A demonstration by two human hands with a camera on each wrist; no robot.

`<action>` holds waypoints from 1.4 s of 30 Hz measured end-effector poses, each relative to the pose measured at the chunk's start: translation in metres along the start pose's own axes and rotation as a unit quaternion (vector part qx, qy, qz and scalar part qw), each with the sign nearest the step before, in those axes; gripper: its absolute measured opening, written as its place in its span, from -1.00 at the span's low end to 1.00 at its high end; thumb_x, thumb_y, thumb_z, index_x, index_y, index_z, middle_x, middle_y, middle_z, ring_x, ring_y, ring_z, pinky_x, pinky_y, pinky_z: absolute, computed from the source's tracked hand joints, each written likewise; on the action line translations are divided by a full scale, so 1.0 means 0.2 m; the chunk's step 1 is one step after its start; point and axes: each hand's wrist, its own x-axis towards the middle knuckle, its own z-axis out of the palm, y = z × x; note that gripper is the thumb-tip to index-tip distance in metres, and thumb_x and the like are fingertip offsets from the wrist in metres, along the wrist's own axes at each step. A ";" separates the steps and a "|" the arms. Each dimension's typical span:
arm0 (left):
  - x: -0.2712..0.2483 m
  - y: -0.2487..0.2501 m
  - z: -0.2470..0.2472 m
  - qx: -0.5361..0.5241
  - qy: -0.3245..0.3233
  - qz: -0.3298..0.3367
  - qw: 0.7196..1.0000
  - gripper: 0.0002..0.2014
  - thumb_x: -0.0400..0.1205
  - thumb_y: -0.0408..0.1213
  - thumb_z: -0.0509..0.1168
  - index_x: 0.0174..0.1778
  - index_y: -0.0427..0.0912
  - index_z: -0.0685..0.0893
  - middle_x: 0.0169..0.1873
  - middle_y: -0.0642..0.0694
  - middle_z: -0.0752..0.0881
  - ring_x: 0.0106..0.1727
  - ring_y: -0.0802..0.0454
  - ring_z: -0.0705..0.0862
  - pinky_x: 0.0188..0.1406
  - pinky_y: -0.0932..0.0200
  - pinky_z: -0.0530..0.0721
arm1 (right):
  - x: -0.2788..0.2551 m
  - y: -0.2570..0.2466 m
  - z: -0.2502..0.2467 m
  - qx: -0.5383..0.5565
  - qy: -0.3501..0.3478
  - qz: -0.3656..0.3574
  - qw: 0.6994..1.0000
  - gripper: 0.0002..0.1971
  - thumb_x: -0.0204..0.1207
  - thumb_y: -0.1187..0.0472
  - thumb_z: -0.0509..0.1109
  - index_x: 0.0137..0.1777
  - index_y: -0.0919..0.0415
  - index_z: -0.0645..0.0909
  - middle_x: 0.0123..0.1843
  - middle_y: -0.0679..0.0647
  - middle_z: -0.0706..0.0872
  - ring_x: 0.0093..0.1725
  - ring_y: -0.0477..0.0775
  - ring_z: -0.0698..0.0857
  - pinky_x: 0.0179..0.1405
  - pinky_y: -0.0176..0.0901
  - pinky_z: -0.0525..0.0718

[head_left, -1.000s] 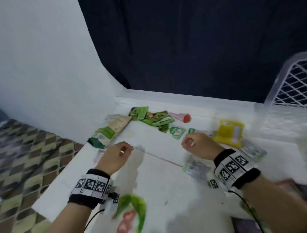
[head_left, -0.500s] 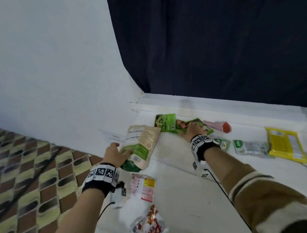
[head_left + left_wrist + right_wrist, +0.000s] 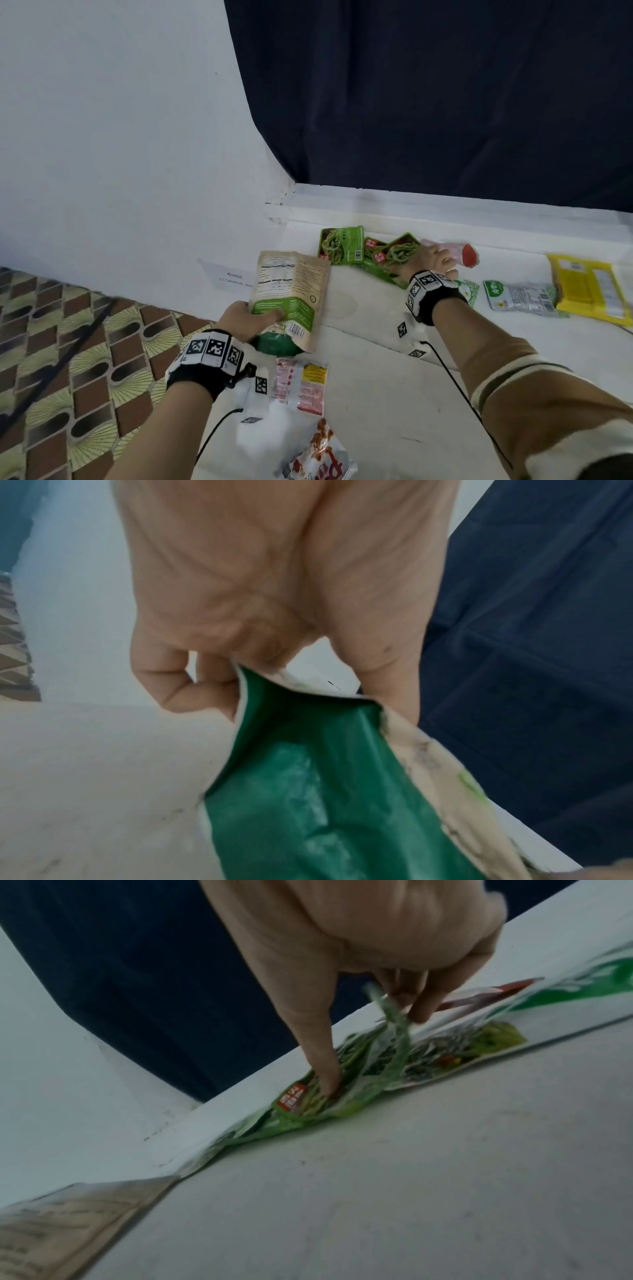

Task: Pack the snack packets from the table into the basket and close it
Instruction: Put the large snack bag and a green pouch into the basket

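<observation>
A beige-and-green pouch (image 3: 291, 294) lies near the white table's left edge. My left hand (image 3: 248, 318) grips its lower end, thumb on top and fingers curled under; the left wrist view shows the pouch's green bottom (image 3: 325, 791) raised off the table. Several green snack packets (image 3: 342, 245) overlap at the far side. My right hand (image 3: 433, 262) is on them: its thumb presses one green packet (image 3: 308, 1099) while curled fingers (image 3: 418, 1001) pinch its lifted edge. The basket is out of view.
A pink-and-red packet (image 3: 466, 255), a small green-white packet (image 3: 471, 291), a silver-green packet (image 3: 520, 296) and a yellow packet (image 3: 589, 287) lie to the right. A pink-yellow packet (image 3: 301, 385) and a red-white packet (image 3: 318, 455) lie near me. Patterned floor (image 3: 68, 342) is left of the table.
The view has swung left and the basket has left it. My left hand took hold of the pouch and raised its near end. My right hand reached onto the green packets.
</observation>
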 end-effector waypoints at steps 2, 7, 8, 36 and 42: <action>-0.02 -0.01 0.02 -0.036 -0.011 0.010 0.999 -0.68 0.40 -0.08 0.55 -0.11 -0.24 0.72 -0.33 -0.08 0.80 -0.49 0.17 0.75 -0.57 0.34 0.62 | 0.02 0.00 0.01 0.042 0.001 0.000 0.999 -0.12 0.39 0.08 0.56 0.57 0.42 0.17 0.46 0.37 0.45 0.41 0.37 0.47 0.40 0.19 0.42; -0.03 -0.03 0.03 -0.067 -0.038 0.093 0.993 -0.39 0.23 0.01 0.62 0.12 -0.12 0.60 -0.02 -0.08 0.83 -0.04 -0.04 0.83 0.01 -0.10 0.79 | 0.00 0.08 -0.02 0.068 -0.104 -0.068 0.990 -0.29 0.27 0.08 0.66 0.33 0.43 0.48 0.24 0.29 0.66 0.26 0.30 0.65 0.23 0.11 0.66; 0.01 -0.05 0.03 -0.066 -0.044 0.104 0.991 -0.28 0.15 0.12 0.63 0.16 -0.11 0.59 -0.02 -0.05 0.83 -0.02 -0.05 0.83 0.02 -0.14 0.79 | -0.02 0.10 -0.04 0.093 -0.109 -0.084 0.986 -0.35 0.30 0.17 0.65 0.30 0.44 0.50 0.23 0.29 0.68 0.23 0.29 0.67 0.18 0.06 0.68; -1.53 1.94 2.26 -0.168 -0.159 0.502 0.834 -0.39 0.56 -0.32 0.41 0.50 0.09 0.36 0.25 0.51 0.44 0.26 0.66 0.48 0.31 0.41 0.54 | 0.54 2.96 -2.10 0.283 -0.094 -0.148 0.943 -0.52 0.44 0.33 0.52 0.32 0.06 0.50 0.22 0.19 0.73 0.17 0.28 0.74 0.20 0.26 0.70; -1.61 2.08 2.49 -0.174 -0.152 0.476 0.849 -0.39 0.57 -0.34 0.40 0.50 0.10 0.38 0.27 0.51 0.45 0.37 0.50 0.48 0.51 -0.02 0.48 | 0.88 3.10 -2.10 0.042 -0.098 -0.205 0.973 -0.51 0.44 0.29 0.52 0.37 0.20 0.51 0.30 0.20 0.61 0.10 0.12 0.56 0.06 -0.10 0.59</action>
